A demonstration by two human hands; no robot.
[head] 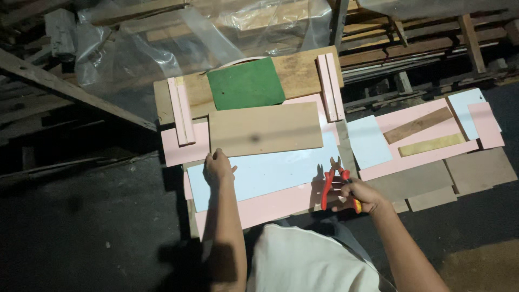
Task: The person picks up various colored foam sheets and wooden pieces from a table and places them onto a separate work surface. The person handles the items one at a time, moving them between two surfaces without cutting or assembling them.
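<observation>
At centre frame we press our left hand [217, 168] flat on the pale blue panel [265, 174], seemingly thin, stiff and slick, best held by its edges; our right hand [359, 196] grips red-handled pliers [333, 183].

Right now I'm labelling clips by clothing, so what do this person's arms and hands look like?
Both arms are bare to the frame's edge: no sleeves, gloves, watch or rings visible on the left hand or right hand. A pale garment shows below, between the arms.
</observation>
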